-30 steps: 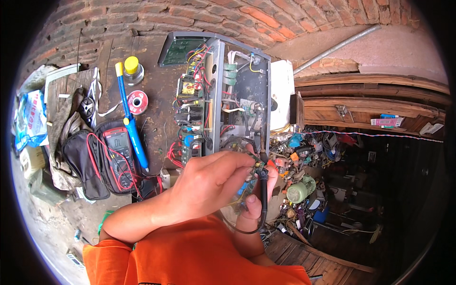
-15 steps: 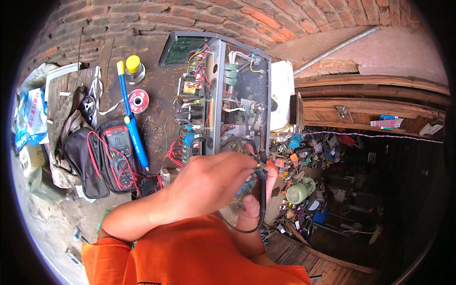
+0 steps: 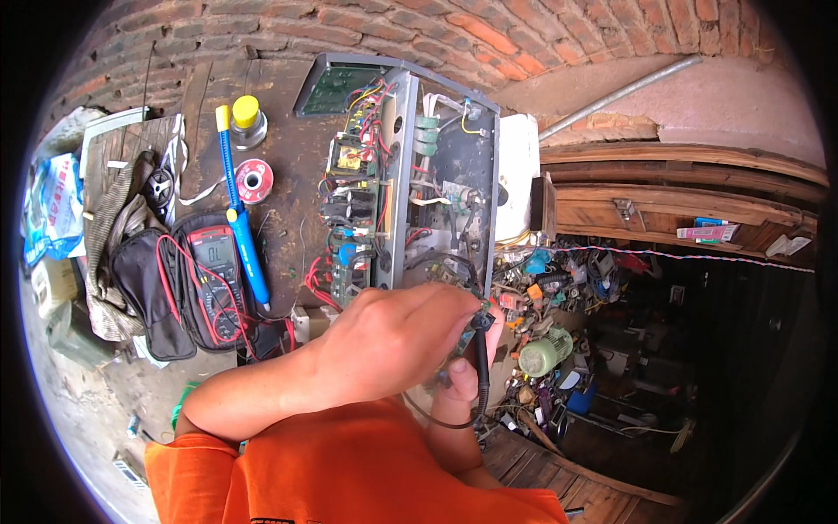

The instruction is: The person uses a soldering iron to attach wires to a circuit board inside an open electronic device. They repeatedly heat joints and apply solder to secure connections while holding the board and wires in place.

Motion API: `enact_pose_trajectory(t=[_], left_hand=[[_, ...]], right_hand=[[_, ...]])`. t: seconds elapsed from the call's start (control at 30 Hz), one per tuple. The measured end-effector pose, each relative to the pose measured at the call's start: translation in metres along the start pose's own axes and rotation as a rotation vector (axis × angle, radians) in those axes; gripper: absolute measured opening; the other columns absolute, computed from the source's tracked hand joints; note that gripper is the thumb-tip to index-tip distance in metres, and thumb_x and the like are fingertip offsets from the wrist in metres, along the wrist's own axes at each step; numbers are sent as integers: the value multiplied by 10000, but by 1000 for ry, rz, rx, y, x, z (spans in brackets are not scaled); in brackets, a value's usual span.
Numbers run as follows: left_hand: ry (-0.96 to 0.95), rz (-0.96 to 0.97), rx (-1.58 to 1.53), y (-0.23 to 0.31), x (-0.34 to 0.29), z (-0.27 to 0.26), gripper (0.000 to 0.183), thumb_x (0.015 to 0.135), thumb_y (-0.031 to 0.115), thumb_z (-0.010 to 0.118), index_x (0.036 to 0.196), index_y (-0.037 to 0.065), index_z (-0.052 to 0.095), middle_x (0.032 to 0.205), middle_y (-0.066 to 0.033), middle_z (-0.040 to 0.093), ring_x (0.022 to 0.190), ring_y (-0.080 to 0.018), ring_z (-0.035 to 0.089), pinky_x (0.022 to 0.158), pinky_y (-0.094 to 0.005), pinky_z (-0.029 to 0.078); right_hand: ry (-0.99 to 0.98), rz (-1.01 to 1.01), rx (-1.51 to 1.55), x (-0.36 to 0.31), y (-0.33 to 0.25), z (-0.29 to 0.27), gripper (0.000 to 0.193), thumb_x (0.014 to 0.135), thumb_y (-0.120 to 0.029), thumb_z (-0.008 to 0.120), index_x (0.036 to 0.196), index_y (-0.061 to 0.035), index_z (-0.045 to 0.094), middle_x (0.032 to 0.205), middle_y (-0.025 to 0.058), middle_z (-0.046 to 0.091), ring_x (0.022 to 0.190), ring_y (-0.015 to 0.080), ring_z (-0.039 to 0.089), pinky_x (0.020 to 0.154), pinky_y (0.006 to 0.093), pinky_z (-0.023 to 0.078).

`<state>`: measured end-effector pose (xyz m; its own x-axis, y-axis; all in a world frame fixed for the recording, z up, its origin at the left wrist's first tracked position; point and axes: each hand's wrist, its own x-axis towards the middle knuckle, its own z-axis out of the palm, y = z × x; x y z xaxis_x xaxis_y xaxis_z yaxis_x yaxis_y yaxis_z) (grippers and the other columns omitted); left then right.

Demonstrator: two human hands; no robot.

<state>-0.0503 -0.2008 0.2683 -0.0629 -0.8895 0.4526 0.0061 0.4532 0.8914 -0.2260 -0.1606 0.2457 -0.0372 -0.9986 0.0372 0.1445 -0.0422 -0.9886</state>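
Note:
My left hand [image 3: 393,336] reaches across from the left, its fingers bent and pinched together at the near end of an opened grey metal case [image 3: 408,175]. What its fingertips hold is hidden. Below and to the right, my right hand [image 3: 458,384] has its thumb up and fingers curled round a small circuit board [image 3: 457,346], mostly covered by my left hand. A black rod with a thin cord at its lower end [image 3: 483,375] stands in front of my right hand, close to both hands' fingertips. Wires and components [image 3: 349,210] line the case's left side.
Left of the case lie a blue desoldering pump [image 3: 248,253], a red solder spool [image 3: 254,181], a yellow-capped jar [image 3: 248,122] and a multimeter [image 3: 214,279] in its pouch. To the right are a green motor [image 3: 546,351], heaped parts and a wooden ledge [image 3: 646,205].
My left hand has shifted slightly, its fingertips staying at the same spot by my right hand. The black rod's upper part shows less now. The view has moved a little.

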Motion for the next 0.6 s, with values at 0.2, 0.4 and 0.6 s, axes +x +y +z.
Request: enact_pose_trajectory(t=[0.2, 0.4, 0.6], left_hand=[[2, 5, 13, 0, -1, -1, 160, 827, -21, 664, 982, -22, 626, 815, -142, 658, 694, -288, 678, 584, -340, 551], [11, 23, 18, -1, 0, -1, 165, 822, -21, 666, 980, -26, 620, 815, -144, 659, 692, -284, 681, 577, -337, 553], [26, 23, 12, -1, 0, -1, 160, 824, -22, 663, 979, -24, 621, 815, -143, 663, 688, -285, 681, 576, -337, 551]], right_hand=[[-7, -1, -13, 0, 3, -6, 800, 667, -302, 830, 1261, -61, 352, 1184, 110, 497, 1137, 233, 479, 994, 391, 358], [-12, 46, 2, 0, 2, -4, 816, 657, -324, 844, 1258, -64, 357, 1193, 113, 500, 1157, 251, 477, 1008, 410, 346], [-16, 36, -3, 0, 2, -4, 832, 655, -318, 848, 1275, -70, 352, 1233, 132, 496, 1190, 268, 474, 1013, 409, 357]])
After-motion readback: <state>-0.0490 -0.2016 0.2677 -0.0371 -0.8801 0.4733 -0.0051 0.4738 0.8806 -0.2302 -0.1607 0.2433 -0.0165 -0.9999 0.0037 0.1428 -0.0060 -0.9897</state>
